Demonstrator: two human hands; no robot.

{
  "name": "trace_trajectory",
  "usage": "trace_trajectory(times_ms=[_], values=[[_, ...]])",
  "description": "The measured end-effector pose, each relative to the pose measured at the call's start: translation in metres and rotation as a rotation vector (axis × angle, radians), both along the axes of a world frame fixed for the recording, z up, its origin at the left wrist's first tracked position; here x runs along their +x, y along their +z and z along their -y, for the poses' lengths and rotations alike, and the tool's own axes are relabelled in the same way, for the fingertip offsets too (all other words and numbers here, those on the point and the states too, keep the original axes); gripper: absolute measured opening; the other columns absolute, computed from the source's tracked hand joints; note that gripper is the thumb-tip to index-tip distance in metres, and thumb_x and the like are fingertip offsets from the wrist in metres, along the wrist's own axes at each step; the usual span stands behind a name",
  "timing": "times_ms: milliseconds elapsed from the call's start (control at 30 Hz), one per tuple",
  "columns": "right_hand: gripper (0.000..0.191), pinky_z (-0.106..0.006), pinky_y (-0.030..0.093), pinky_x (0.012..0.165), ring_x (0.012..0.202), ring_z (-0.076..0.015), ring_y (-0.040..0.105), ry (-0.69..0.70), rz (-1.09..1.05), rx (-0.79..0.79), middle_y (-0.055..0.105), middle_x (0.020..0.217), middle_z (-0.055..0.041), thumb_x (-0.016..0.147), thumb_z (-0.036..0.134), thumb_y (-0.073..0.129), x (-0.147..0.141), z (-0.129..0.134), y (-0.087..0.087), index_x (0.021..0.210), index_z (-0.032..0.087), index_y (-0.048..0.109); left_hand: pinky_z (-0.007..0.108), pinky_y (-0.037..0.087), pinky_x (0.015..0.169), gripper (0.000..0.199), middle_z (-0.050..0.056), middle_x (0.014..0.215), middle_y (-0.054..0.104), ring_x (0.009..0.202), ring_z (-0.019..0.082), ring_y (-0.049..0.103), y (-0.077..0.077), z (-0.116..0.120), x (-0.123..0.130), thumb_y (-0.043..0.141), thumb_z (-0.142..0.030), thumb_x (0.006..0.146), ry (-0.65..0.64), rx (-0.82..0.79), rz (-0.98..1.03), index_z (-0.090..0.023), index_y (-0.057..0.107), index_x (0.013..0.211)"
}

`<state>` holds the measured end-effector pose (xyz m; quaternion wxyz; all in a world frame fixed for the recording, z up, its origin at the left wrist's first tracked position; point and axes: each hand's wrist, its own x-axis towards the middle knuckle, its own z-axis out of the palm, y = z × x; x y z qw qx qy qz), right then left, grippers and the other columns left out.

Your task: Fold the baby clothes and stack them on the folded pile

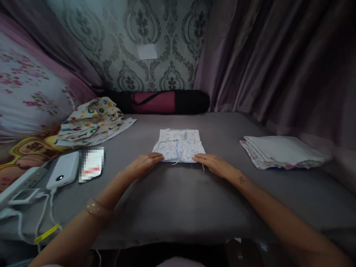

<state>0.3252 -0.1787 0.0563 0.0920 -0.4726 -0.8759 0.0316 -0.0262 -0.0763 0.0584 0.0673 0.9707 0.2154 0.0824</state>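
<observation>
A small white baby shirt (pixel 180 148) with a pale print and blue trim lies folded on the grey sheet in front of me. Its sleeves are turned inward across the chest, and thin white ties hang out at the lower hem. My left hand (pixel 146 163) is closed on the lower left corner, fingertips on top of the cloth. At the lower right corner, my right hand (pixel 213 163) grips the hem in the same way. Both thumbs are mostly hidden.
A stack of folded cloths (pixel 283 151) lies at the right. On the left are a patterned crumpled garment (pixel 94 120), a white power bank (pixel 64 168), a blurred-out phone-sized object (pixel 92 164), a power strip (pixel 25 183) and cables. A black and maroon roll bag (pixel 155 102) lies along the wall.
</observation>
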Motion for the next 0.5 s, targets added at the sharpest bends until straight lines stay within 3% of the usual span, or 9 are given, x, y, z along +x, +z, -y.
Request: trace_trajectory(times_ms=[200, 400, 500], values=[[0.070, -0.038, 0.046, 0.102, 0.122, -0.0191, 0.054, -0.002, -0.072, -0.017, 0.055, 0.137, -0.0052, 0.078, -0.009, 0.040, -0.001, 0.030, 0.022, 0.136, 0.028, 0.051, 0.036, 0.046, 0.101, 0.074, 0.008, 0.134, 0.057, 0.123, 0.020, 0.054, 0.018, 0.024, -0.006, 0.037, 0.007, 0.068, 0.003, -0.045, 0.008, -0.024, 0.050, 0.134], [0.070, -0.037, 0.047, 0.101, 0.121, -0.0195, 0.055, -0.013, -0.072, -0.120, 0.053, 0.139, -0.0011, 0.082, -0.007, 0.043, -0.010, 0.079, 0.029, 0.138, 0.035, 0.048, 0.036, 0.047, 0.099, 0.078, 0.004, 0.136, 0.056, 0.121, 0.020, 0.055, 0.031, 0.071, -0.021, 0.039, 0.005, 0.070, -0.037, -0.216, 0.009, -0.031, 0.043, 0.139], [0.071, -0.035, 0.047, 0.101, 0.120, -0.0191, 0.056, -0.009, -0.121, -0.186, 0.055, 0.137, 0.0008, 0.081, -0.006, 0.044, -0.011, 0.084, 0.033, 0.137, 0.037, 0.050, 0.035, 0.049, 0.095, 0.068, 0.005, 0.134, 0.056, 0.118, 0.020, 0.057, 0.034, 0.073, -0.022, 0.039, 0.001, 0.077, -0.051, -0.314, 0.057, -0.032, 0.048, 0.136]])
